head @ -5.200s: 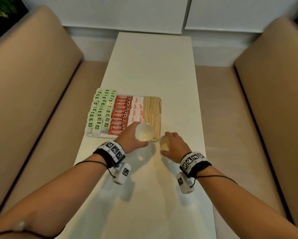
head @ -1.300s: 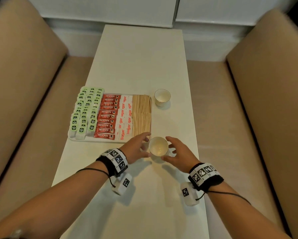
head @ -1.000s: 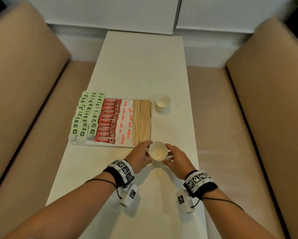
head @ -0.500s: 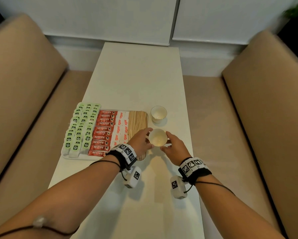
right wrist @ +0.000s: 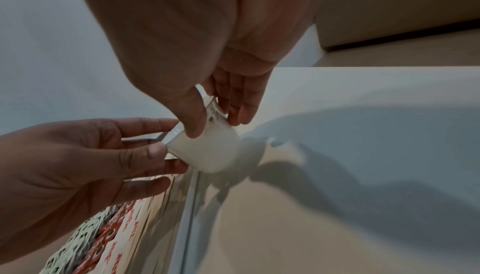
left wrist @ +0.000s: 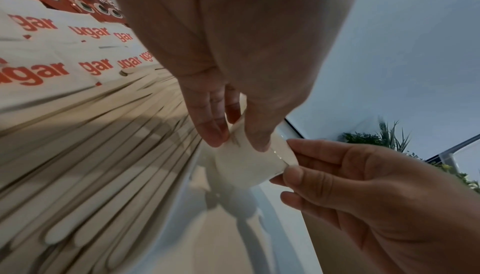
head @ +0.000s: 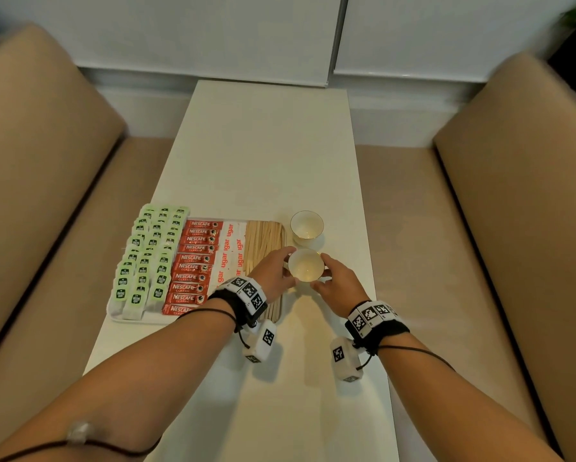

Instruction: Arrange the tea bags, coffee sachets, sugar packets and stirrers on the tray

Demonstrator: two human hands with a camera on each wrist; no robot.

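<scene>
L hand (head: 273,271): pinching near cup (head: 306,269) by its left wall, thumb + fingertips (left wrist: 211,132) on rim, fingers curled round it; reaching over tray's right edge.
R hand (head: 338,283): gripping same cup from right side, thumb (right wrist: 193,122) + fingers curled on wall; wrist hovering over table.
Near cup: small, white, upright, sitting betw. both hands, lifted clear of table w/ shadow showing below in wrist views; hanging just right of tray edge.
Far cup (head: 307,226): white, upright, standing on table just past near cup, just beside tray's far right corner; touching tray or not – can't tell.
Tray (head: 126,320): white, lying on left part of table, near edge twd. person.
Tea bags (head: 146,255): green-tagged, filling leftmost cols of tray, overlapping in rows.
Coffee sachets (head: 195,261): red, stacking in one col. right of tea bags.
Sugar packets (head: 228,251): white w/ red print, lying betw. coffee sachets + stirrers.
Stirrers (head: 263,241): wooden, lying lengthwise along tray's right side, partly hiding under L wrist.
Table (head: 266,155): long, white, running away betw. two benches.
Benches (head: 39,155): tan, flanking table on both sides.
Wristbands (head: 246,291): black w/ square-pattern markers, cam. blocks hanging under each wrist.
</scene>
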